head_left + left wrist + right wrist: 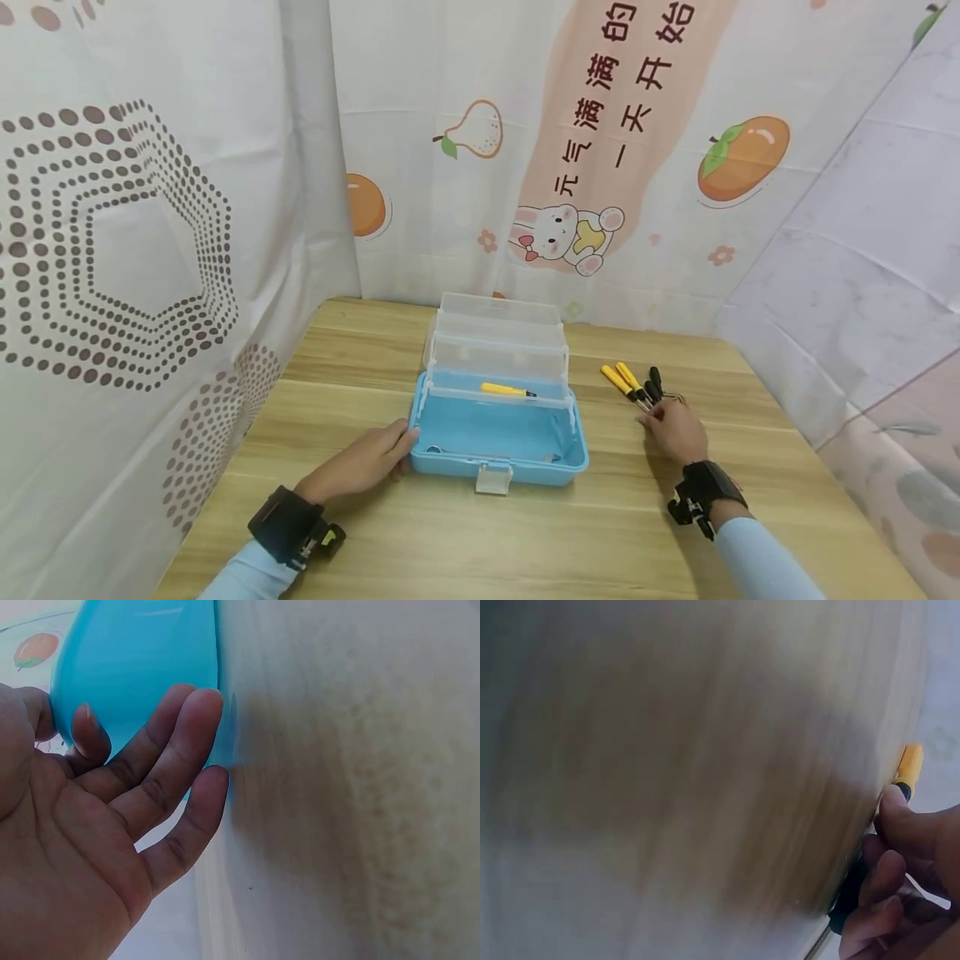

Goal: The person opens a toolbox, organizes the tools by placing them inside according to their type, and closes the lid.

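A light-blue toolbox (498, 477) with clear, raised trays stands mid-table in the head view. My left hand (367, 458) holds its left end, thumb at the rim; in the left wrist view the other fingers lie loosely extended along the blue outer wall (142, 667). Right of the box lie yellow-and-black screwdrivers (617, 381) and black-handled tools (655, 383). Over their metal shafts, my right hand (677, 429) has its thumb and fingers curled, pinching a yellow-handled screwdriver (910, 766) near its black collar. A black handle (847, 896) lies beside the curled fingers.
A yellow-handled tool (504, 389) lies in the box's tray area, and a thin tool with a round end (433, 450) is near the box's front wall. The front latch (492, 479) hangs down. Printed curtains (420, 167) border the wooden table (420, 550).
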{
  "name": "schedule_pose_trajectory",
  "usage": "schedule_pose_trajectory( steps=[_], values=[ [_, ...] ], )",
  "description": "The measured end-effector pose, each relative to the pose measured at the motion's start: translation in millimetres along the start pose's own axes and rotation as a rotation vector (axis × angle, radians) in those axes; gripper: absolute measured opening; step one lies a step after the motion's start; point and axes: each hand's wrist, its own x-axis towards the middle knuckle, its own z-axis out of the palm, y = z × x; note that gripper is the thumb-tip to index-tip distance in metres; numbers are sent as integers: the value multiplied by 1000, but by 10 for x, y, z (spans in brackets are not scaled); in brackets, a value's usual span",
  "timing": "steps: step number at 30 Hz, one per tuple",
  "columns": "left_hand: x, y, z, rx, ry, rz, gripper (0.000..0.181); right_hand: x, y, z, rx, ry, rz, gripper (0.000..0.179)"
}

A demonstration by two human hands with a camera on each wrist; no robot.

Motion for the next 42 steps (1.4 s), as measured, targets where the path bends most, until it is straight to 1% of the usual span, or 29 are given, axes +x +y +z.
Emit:
schedule_pose_trajectory(
  steps=[3, 6, 9, 13, 17, 23, 27, 33, 39, 42],
  values=[
    [-7, -7, -4, -3, 6, 3, 45, 14, -18, 14, 14, 25, 3, 22],
    [-11, -11, -6, 0, 13, 5, 45, 24, -28, 10, 13, 34, -13, 24],
    [-10, -14, -3, 2, 12, 6, 44, 30, -45, -15, 2, 15, -27, 23],
    [-6, -7, 0, -3, 5, 1, 43, 48, -73, -55, -4, -33, -25, 20],
    [-5, 16, -4, -11, 7, -2, 44, 81, -86, -80, -17, -62, -29, 21],
    [0, 28, 2, -17, 10, 19, 41, 83, -103, -103, -27, -82, -23, 17],
    [-13, 17, 1, -17, 9, 22, 43, 62, -132, -100, -29, -85, -37, 15],
    [-30, 3, 5, -24, 10, 13, 44, 9, -128, -94, -22, -74, -64, 14],
    [-27, 17, -16, -11, 8, 17, 43, -47, -90, -121, 11, -44, -20, 17],
    [-24, 12, -14, -4, 7, 18, 43, -71, -79, -123, 13, -16, -19, 18]
  ],
)
